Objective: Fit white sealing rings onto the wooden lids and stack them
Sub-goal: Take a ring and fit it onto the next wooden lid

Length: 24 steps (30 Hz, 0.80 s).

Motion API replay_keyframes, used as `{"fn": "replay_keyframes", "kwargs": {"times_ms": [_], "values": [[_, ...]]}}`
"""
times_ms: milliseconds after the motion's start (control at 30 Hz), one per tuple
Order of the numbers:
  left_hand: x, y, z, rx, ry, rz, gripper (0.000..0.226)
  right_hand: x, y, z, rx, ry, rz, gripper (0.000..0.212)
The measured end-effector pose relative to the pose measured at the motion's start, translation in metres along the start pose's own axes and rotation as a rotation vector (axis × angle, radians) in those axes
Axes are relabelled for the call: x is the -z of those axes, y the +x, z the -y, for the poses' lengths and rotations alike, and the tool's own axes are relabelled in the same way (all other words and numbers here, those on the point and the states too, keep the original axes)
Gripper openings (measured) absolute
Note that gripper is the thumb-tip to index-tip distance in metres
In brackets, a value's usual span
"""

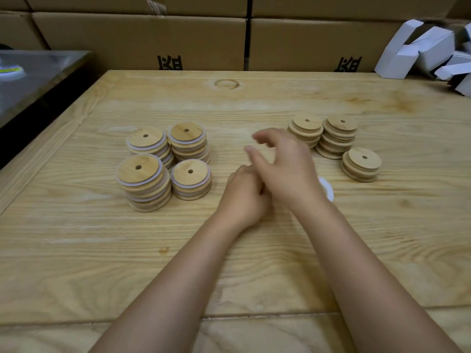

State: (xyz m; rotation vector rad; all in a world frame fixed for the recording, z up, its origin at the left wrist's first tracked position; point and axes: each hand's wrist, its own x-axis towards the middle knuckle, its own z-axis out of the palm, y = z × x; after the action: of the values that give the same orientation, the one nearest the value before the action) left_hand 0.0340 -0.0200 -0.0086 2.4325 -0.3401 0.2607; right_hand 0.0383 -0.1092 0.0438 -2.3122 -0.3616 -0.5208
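- Reaching in from the near edge, two bare forearms cross the wooden table [107, 250] and meet near its middle.
- Left hand [244, 197]: knuckles up and fingers curled under, low over the table. Whether anything is held inside the curl cannot be told.
- Right hand [285, 169]: just beyond and partly over the left hand, blurred. Fingers are loosely spread and slightly bent, thumb apart, with no grip on anything.
- White sealing rings [327, 189]: flat on the table just right of the right wrist, mostly hidden behind it. The count cannot be told.
- Ringed lid stacks [144, 184]: four stacks close together to the left of the hands, two nearer and two farther. White rings show between the wooden discs, and each top lid has a centre hole.
- Bare lid stacks [360, 164]: three stacks to the right of the hands, one nearer and two farther side by side. No white shows on their edges.
- Steel surface [38, 72]: far left, beside the table.
- Cardboard cartons [142, 39]: stacked along the far edge, with black print.
- White folded boxes [418, 52]: heaped at the far right corner.
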Motion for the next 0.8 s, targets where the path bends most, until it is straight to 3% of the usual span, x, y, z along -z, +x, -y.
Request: {"fn": "replay_keyframes", "kwargs": {"times_ms": [100, 233, 400, 800], "values": [[-0.002, -0.001, 0.000, 0.012, -0.096, -0.042, 0.016, 0.024, 0.000, -0.033, -0.079, -0.105, -0.171, 0.026], [-0.001, -0.002, 0.000, 0.040, -0.150, -0.023, 0.015, 0.046, -0.003, -0.077, -0.287, -0.340, -0.281, 0.037], [0.001, -0.002, 0.000, 0.066, -0.191, -0.022, 0.015, 0.048, -0.018, -0.107, -0.619, -0.459, -0.209, 0.052], [0.001, -0.002, 0.001, 0.069, -0.226, -0.028, 0.015, 0.046, -0.012, -0.114, -0.623, -0.394, -0.406, 0.044]]}}
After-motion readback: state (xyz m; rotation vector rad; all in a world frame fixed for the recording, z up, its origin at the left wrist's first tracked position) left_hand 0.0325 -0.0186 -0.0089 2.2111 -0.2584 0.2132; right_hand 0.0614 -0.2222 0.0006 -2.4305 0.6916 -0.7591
